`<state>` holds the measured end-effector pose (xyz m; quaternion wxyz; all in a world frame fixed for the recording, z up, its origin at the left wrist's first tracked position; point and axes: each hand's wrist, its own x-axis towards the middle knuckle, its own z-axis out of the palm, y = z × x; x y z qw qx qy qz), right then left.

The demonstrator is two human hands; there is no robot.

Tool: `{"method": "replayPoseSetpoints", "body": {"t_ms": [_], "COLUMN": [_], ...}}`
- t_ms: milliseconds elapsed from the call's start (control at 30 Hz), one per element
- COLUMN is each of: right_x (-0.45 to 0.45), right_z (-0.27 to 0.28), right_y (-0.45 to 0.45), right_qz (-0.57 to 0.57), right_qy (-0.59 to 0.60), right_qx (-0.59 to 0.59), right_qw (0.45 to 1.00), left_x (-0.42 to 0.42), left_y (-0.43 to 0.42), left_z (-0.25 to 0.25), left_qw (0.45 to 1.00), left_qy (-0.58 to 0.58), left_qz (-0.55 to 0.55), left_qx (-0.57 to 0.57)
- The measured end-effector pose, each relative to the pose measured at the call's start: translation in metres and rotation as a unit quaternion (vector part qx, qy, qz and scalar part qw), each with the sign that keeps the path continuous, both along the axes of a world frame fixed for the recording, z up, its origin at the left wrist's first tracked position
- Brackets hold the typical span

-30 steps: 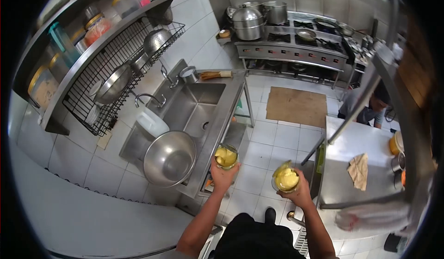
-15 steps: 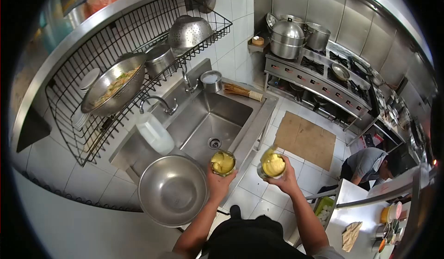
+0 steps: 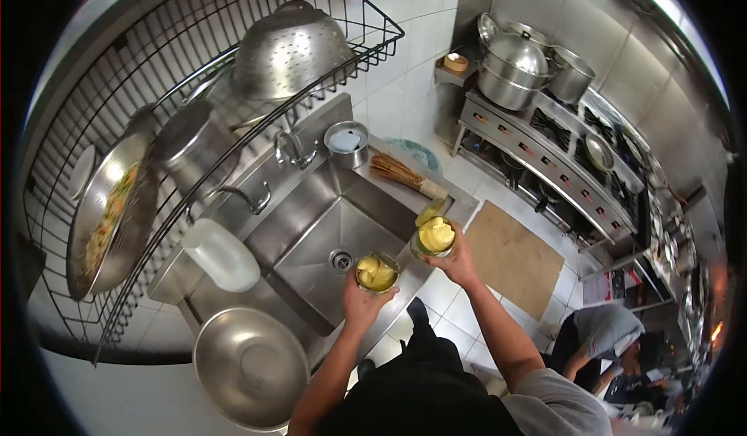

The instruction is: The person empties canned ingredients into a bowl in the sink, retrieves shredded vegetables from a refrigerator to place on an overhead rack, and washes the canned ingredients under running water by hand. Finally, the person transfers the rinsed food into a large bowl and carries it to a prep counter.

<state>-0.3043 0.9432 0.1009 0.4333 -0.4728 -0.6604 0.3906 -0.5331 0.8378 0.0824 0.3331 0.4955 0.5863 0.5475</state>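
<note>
My left hand [image 3: 366,302] is wrapped round an open can [image 3: 377,274] of yellow pieces in liquid, held near the front edge of the sink [image 3: 307,226]. In my right hand [image 3: 457,263] is a second open can [image 3: 434,238], heaped with similar yellow pieces, its cut lid [image 3: 429,212] standing up at the rim. That can is above the sink's right edge. Both cans are roughly upright and apart from each other. I cannot make out what the yellow food is. Left of my left hand lies a wide metal bowl [image 3: 253,370].
A plastic jug [image 3: 220,255], a metal pot [image 3: 346,144] and a stick brush [image 3: 401,173] are around the sink. A wire rack [image 3: 194,70] holding a colander [image 3: 292,53] overhangs it. A stove [image 3: 545,152] stands behind. A co-worker [image 3: 603,339] bends down at the right.
My view has moved closer to the sink and rack. My right hand has brought its can left, nearer the other can and over the sink's edge. Both hands still hold their cans.
</note>
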Motion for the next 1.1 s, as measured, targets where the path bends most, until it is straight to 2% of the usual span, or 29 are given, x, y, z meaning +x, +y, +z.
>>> {"method": "replayPoseSetpoints", "body": {"t_ms": [67, 100, 200, 367, 467, 533, 600, 633, 667, 700, 733, 767, 800, 867, 900, 1000, 1067, 1100], "right_x": [0.01, 0.011, 0.019, 0.022, 0.023, 0.024, 0.023, 0.021, 0.021, 0.02, 0.019, 0.018, 0.017, 0.017, 0.017, 0.019, 0.025, 0.033], "right_z": [-0.025, -0.022, -0.05, -0.068, -0.067, -0.079, -0.09, -0.091, -0.092, -0.089, -0.088, -0.087, -0.086, -0.085, -0.083, -0.091, -0.076, -0.064], "right_y": [0.041, 0.054, 0.097, 0.131, 0.133, 0.135, 0.136, 0.133, 0.134, 0.135, 0.135, 0.134, 0.134, 0.133, 0.132, 0.132, 0.131, 0.129], "right_qz": [0.025, 0.026, 0.012, -0.004, 0.001, 0.011, 0.014, 0.011, 0.014, -0.003, -0.021, -0.045, -0.041, -0.061, -0.064, -0.05, -0.042, -0.026], "right_qy": [0.015, 0.009, 0.009, -0.039, -0.033, -0.012, -0.083, -0.011, -0.007, -0.015, -0.022, -0.025, -0.02, -0.055, -0.068, -0.078, -0.075, -0.092], "right_qx": [0.014, -0.003, -0.006, -0.038, -0.102, -0.121, -0.016, -0.078, -0.076, -0.024, 0.028, 0.014, 0.019, 0.036, 0.038, 0.035, 0.049, 0.052], "right_qw": [0.999, 1.0, 1.0, 0.998, 0.994, 0.993, 0.996, 0.997, 0.997, 1.0, 0.999, 0.999, 0.999, 0.996, 0.995, 0.995, 0.995, 0.994], "left_x": [0.013, 0.023, 0.032, 0.04, 0.038, 0.04, 0.041, 0.043, 0.044, 0.043, 0.041, 0.035, 0.031, 0.026, 0.022, 0.009, 0.007, 0.012], "left_y": [0.052, 0.073, 0.145, 0.231, 0.263, 0.275, 0.281, 0.281, 0.281, 0.282, 0.284, 0.286, 0.286, 0.279, 0.269, 0.223, 0.186, 0.165], "left_z": [-0.016, -0.004, -0.046, -0.07, -0.094, -0.102, -0.099, -0.092, -0.086, -0.092, -0.103, -0.113, -0.104, -0.072, -0.058, -0.021, 0.054, 0.108], "left_qw": [1.0, 1.0, 0.998, 0.995, 0.992, 0.995, 0.997, 0.999, 0.997, 0.997, 0.997, 0.993, 0.994, 0.982, 0.966, 0.934, 0.962, 0.974], "left_qy": [-0.015, -0.022, -0.057, -0.102, -0.127, -0.102, -0.074, -0.026, 0.022, 0.027, -0.038, -0.102, -0.097, 0.138, 0.213, 0.303, 0.089, 0.036], "left_qz": [-0.019, 0.007, 0.008, 0.007, -0.014, -0.008, 0.0, 0.004, 0.008, 0.011, -0.007, -0.025, -0.021, -0.034, -0.028, -0.048, -0.106, -0.107], "left_qx": [0.007, 0.005, -0.008, 0.0, -0.003, -0.012, -0.018, -0.043, -0.067, -0.065, -0.062, -0.057, -0.052, -0.121, -0.142, -0.183, -0.234, -0.198]}}
